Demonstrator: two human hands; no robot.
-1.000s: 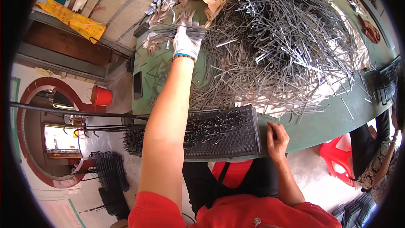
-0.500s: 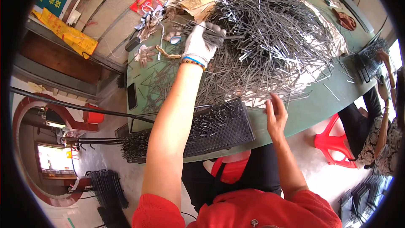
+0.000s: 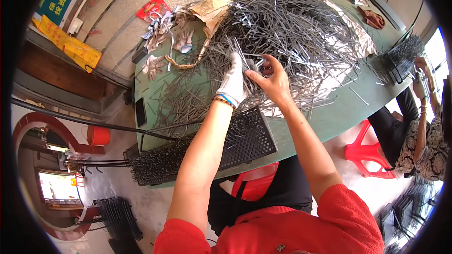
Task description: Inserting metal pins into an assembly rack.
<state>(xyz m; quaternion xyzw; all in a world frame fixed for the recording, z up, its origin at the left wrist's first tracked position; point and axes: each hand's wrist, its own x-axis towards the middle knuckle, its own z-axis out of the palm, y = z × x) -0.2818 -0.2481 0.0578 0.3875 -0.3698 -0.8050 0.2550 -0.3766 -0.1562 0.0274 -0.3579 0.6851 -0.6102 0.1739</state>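
Observation:
A big heap of thin grey metal rods covers the green table. My left hand, in a white glove, holds a bunch of these rods at the heap's near edge. Right beside it, my bare right hand pinches rods from the same bunch with its fingertips. Below both hands a black perforated rack lies at the table's front edge, with rods standing in its left part.
Spare white gloves and torn cardboard lie at the table's far left. A second person at the right edge handles another black rack. A red plastic stool stands on the floor to the right.
My left hand has pulled back from the far side of the heap with a bunch of rods. My right hand has risen from the rack's edge and met the bunch.

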